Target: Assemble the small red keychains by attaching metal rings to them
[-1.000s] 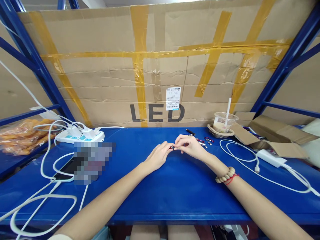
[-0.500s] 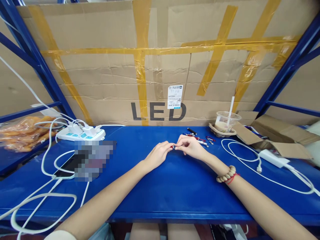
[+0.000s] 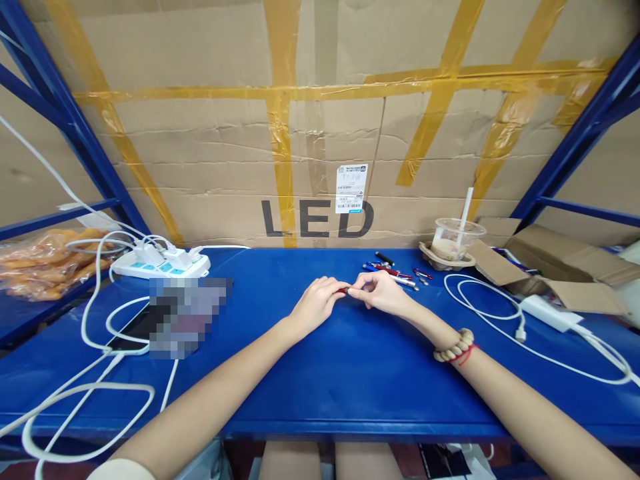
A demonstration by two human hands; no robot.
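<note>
Tabletop, hands tight on red piece

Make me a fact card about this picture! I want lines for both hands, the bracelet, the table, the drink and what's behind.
Left hand: holding a small red piece
Right hand: pinching at the red piece's other end
Bracelet: pale beads, on the right wrist
Table: blue
Small parts: loose pile beyond the right hand; red, blue, silver, black
Drink: clear cup with white straw
Behind: cardboard marked LED, yellow tape
</note>
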